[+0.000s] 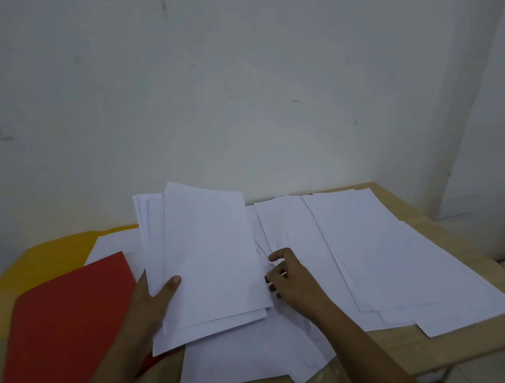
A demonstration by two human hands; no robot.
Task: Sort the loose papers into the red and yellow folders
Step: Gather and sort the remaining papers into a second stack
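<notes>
Held stack: a sheaf of white papers (208,259) is held raised and tilted, just right of the red folder (69,338), which is taken as the landmark here.
Left grip: the left hand (154,303) is closed on the sheaf's lower left edge, the thumb laid across the front sheet and the fingers hidden behind it.
Right grip: the right hand (286,277) is seen right of the sheaf's lower edge, fingers curled; whether a sheet is pinched cannot be told.
Loose papers: more sheets (393,254) are spread flat well to the right of the red folder, with another pile (248,361) just right of its near corner, under the sheaf.
Yellow folder: the yellow folder (47,255) is seen behind the red folder, partly covered by it and by a white sheet (112,246).
Worktop: a bare strip of the wooden worktop (466,343) is visible far right of the red folder.
Handling, judged: the sheets are likely light, limp and slippery against one another, so a fanned stack may slide apart.
Hold, judged: a long edge is best pinched with support given beneath, and single sheets lifted by a corner.
</notes>
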